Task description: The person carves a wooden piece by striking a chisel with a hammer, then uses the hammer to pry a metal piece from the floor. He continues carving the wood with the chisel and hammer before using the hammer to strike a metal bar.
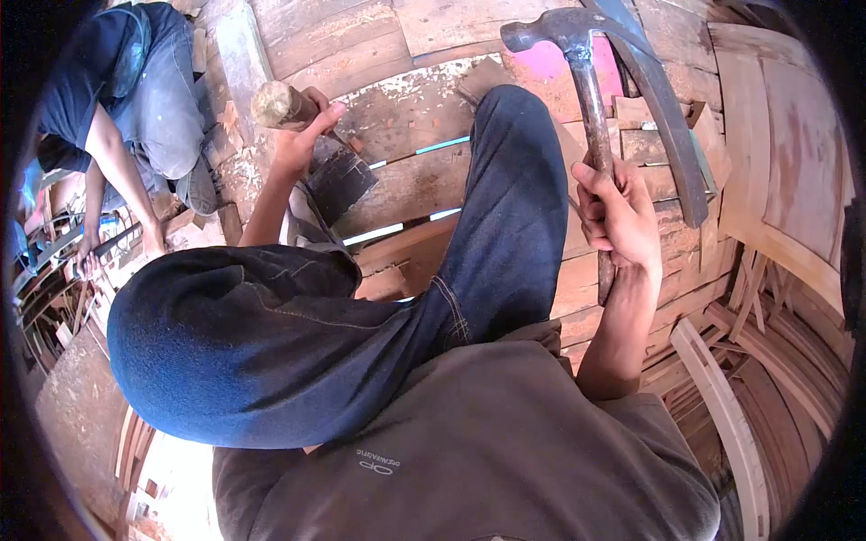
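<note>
My left hand (305,135) is closed around the thick wooden handle of a chisel (276,105), whose pale, battered butt end points up toward me. Most of the chisel's blade is hidden behind the hand. Just beyond and below it, a dark block of wood (345,187) lies on the planks by my bent leg. In my right hand (621,212) is a claw hammer (591,90), gripped low on its worn shaft. The hammer's head is raised at the top of the view, over a pink patch and a dark curved wooden piece (663,117).
A co-worker (149,99) crouches at the upper left, hands low among strips and offcuts. Wooden planks (406,185) with gaps form the floor. A wooden panel (785,135) stands at the right, above curved wooden pieces (776,388) and a pale slotted bar (726,419).
</note>
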Available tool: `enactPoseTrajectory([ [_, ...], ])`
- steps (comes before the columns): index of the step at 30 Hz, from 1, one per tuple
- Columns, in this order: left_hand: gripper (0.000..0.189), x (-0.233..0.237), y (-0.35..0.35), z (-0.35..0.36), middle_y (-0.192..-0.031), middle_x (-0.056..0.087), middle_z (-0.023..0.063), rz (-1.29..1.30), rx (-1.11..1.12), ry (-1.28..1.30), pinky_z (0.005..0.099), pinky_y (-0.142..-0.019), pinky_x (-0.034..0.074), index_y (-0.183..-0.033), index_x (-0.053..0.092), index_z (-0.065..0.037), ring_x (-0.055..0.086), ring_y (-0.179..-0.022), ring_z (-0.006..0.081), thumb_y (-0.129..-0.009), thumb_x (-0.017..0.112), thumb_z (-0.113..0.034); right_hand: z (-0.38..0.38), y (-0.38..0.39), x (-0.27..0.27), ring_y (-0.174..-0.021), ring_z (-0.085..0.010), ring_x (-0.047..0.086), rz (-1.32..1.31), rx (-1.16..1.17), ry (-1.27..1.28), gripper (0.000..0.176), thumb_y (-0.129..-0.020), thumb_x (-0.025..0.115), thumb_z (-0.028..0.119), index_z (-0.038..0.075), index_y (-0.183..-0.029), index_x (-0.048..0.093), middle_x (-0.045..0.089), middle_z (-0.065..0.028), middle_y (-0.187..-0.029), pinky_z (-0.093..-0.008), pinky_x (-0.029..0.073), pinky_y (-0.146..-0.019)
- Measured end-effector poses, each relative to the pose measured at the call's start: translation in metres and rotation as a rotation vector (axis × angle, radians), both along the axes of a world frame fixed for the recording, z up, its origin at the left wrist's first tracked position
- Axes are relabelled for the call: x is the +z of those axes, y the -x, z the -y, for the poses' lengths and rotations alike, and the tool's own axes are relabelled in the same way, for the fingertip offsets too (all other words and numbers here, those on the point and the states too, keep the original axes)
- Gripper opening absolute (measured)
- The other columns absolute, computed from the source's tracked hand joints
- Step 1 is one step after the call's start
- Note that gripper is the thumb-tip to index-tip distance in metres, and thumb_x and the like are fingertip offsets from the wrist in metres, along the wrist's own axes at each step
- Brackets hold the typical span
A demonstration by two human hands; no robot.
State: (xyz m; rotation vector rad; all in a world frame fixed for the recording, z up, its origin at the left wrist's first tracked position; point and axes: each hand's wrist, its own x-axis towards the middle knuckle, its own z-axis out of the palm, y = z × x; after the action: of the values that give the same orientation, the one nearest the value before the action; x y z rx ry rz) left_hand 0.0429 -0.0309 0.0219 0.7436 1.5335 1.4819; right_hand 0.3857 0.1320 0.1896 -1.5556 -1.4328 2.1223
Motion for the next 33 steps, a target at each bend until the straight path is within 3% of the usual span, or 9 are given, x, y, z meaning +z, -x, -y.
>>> enactPoseTrajectory([
  [6,0.022,0.007,-0.007,0.002,-0.07,0.047,-0.0029,-0.114,-0.092,0.03,0.023,-0.063,0.036,-0.071,0.051,-0.007,0.044,-0.066,0.0067,-0.081,0.071,-0.008,0.004,0.004,-0.003,-0.034,-0.0025,0.025,0.008,0.058,-0.025,0.023,-0.092,0.058,0.016,0.009,-0.076,0.044,0.033,0.0052,-0.05,-0.0217,0.014,-0.03],
  [9,0.021,0.005,-0.006,0.003,-0.071,0.047,-0.0024,-0.136,-0.083,0.035,0.0229,-0.063,0.036,-0.072,0.052,-0.006,0.044,-0.067,0.0066,-0.082,0.07,-0.009,0.003,0.003,-0.002,-0.035,-0.0032,0.033,-0.007,0.07,-0.012,0.023,-0.089,0.064,0.019,0.007,-0.074,0.052,0.039,0.0056,-0.047,-0.0222,0.022,-0.033],
  [15,0.021,0.0,-0.007,0.004,-0.069,0.048,-0.0018,-0.028,-0.051,-0.024,0.0229,-0.063,0.036,-0.073,0.051,-0.006,0.044,-0.067,0.0072,-0.084,0.069,-0.01,0.007,-0.001,-0.004,-0.034,-0.0024,0.027,0.02,0.121,-0.042,0.023,-0.091,0.061,0.017,0.009,-0.076,0.045,0.035,0.0047,-0.05,-0.0211,0.017,-0.03],
  [24,0.023,0.008,-0.012,0.002,-0.07,0.047,-0.0036,-0.19,-0.172,0.055,0.0227,-0.062,0.036,-0.072,0.049,-0.008,0.044,-0.068,0.0063,-0.084,0.068,-0.011,0.006,-0.002,-0.004,-0.034,-0.002,0.028,0.031,0.114,-0.04,0.019,-0.09,0.062,0.016,0.008,-0.08,0.048,0.036,0.005,-0.052,-0.021,0.018,-0.03],
  [27,0.025,0.005,-0.011,0.006,-0.067,0.045,-0.0046,-0.125,-0.202,0.046,0.0228,-0.059,0.035,-0.07,0.048,-0.009,0.043,-0.065,0.0059,-0.084,0.069,-0.012,0.006,-0.004,0.0,-0.034,-0.002,0.03,0.042,0.11,-0.033,0.019,-0.09,0.061,0.016,0.008,-0.08,0.048,0.036,0.0051,-0.052,-0.0205,0.019,-0.03],
  [30,0.027,0.003,-0.007,0.006,-0.065,0.044,-0.0047,-0.22,-0.265,0.037,0.0232,-0.057,0.034,-0.07,0.047,-0.009,0.041,-0.062,0.0056,-0.083,0.07,-0.013,0.005,-0.006,0.005,-0.04,-0.0018,0.035,0.052,0.083,-0.028,0.022,-0.088,0.065,0.016,0.01,-0.072,0.05,0.039,0.0074,-0.05,-0.0213,0.023,-0.037],
  [33,0.026,0.002,-0.008,0.003,-0.063,0.043,-0.0049,-0.27,-0.267,0.067,0.0233,-0.056,0.033,-0.07,0.049,-0.009,0.039,-0.061,0.0056,-0.083,0.07,-0.016,0.006,-0.006,0.003,-0.039,-0.0018,0.033,0.02,0.071,-0.005,0.023,-0.088,0.064,0.016,0.01,-0.072,0.049,0.039,0.0075,-0.05,-0.0215,0.023,-0.035],
])
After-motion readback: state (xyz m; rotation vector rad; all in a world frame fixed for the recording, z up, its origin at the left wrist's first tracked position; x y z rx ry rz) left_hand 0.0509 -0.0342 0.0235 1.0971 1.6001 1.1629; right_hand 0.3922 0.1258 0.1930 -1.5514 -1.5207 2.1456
